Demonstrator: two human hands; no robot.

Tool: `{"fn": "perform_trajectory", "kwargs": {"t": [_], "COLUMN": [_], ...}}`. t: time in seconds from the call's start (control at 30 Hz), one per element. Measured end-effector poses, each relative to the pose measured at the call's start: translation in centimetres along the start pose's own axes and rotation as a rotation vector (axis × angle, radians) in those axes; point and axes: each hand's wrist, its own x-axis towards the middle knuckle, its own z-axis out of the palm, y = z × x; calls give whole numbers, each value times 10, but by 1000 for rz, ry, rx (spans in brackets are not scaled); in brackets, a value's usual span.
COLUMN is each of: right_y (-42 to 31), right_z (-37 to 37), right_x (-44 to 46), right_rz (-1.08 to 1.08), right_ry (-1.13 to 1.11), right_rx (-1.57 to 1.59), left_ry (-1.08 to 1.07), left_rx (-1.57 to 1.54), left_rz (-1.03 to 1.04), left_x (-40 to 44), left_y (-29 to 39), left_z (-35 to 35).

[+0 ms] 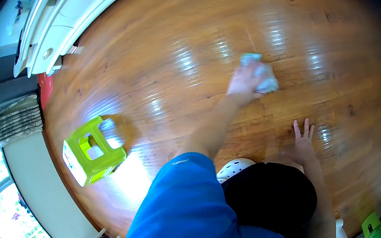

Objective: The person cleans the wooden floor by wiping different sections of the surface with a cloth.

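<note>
My left hand (244, 82), at the end of a bare forearm, presses a crumpled pale cloth (267, 81) against the shiny wooden floor (176, 40). The fingers are closed over the cloth, and its light-green edge pokes out above them. Some motion blur softens this hand. Nearer to my body, my right hand (304, 144) rests on the floorboards with its fingers spread, holding nothing. My black-clad knee (271, 199) is between the two arms, and a white dotted shoe (235, 166) shows beside it.
A lime-green plastic stool (103, 166) lies on its side to the left. White furniture (71, 22) stands at the upper left. A pale wall (40, 171) and a bright window (18, 226) border the left. A green item (371, 226) sits at the lower right.
</note>
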Motion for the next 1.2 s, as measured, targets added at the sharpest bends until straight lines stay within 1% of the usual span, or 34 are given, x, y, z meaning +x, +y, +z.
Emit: {"fn": "perform_trajectory", "kwargs": {"t": [0.03,0.1,0.13,0.17,0.2,0.27,0.33,0.4,0.43,0.47,0.5,0.53,0.57,0.6,0.63,0.7,0.77,0.8,0.87,0.9,0.93,0.97,1.0,1.03,1.07,1.1,1.13,1.17,1.2], "right_y": [2,-2,-5,-8,-9,-3,1,3,3,1,-3,-6,-8,-7,-2,0,-2,-1,4,5,7,8,6,3,0,-1,-2,-2,-1], "right_z": [1,0,-3,-3,0,4,7,9,9,8,4,-1,-4,-2,1,0,-3,-3,-1,0,1,0,-1,-1,-1,-1,-1,-1,1], "right_x": [1,1,-1,-1,-1,0,-1,1,2,1,-2,-4,-4,-3,-1,1,1,1,4,5,6,5,4,3,1,1,1,2,2], "right_rz": [6,-8,21,52,40,20,-1,-34,-25,-16,-25,-10,5,1,-6,-14,6,3,-14,-16,-27,-36,-37,-23,-9,-7,1,9,9], "right_ry": [0,-9,-13,-18,-24,23,40,52,51,51,47,28,11,12,12,11,-17,-20,-32,-41,-40,-36,-40,-38,-35,-36,-39,-40,-39], "right_rx": [-9,-20,-26,-28,-25,1,-8,-15,-29,-46,-49,-29,-11,-16,-32,-65,-102,-112,-137,-150,-161,-170,-175,-153,-127,-126,-126,-124,-117], "left_ry": [22,118,123,153,118,241,386,409,441,398,239,208,3,-198,-195,-68,-84,-155,-55,29,17,112,149,140,185,229,241,243,274], "left_rx": [20,128,202,228,279,212,216,503,329,331,312,156,171,183,179,212,169,286,398,204,288,198,339,264,228,192,257,180,250], "left_rz": [-143,-343,-446,-500,-569,-952,-1383,-1586,-1473,-1351,-1254,-1094,-995,-889,-896,-411,-356,-532,-687,-832,-947,-1016,-1001,-1181,-1219,-1256,-1358,-1464,-1562], "left_x": [-24,-90,-128,-173,-213,-288,-322,-354,-345,-335,-322,-294,-263,-246,-245,-231,-224,-215,-229,-239,-257,-278,-305,-339,-377,-411,-434,-434,-428], "left_y": [-21,-64,-78,-103,-109,-131,-119,-116,-86,-60,-28,7,33,45,34,-12,-61,-75,-126,-141,-162,-175,-187,-201,-205,-199,-182,-147,-115], "left_z": [-9,-25,-43,-51,-71,-82,-82,-25,-19,-2,11,3,-3,-6,-8,-16,-39,-66,-96,-113,-118,-124,-126,-118,-109,-94,-74,-69,-51]}}
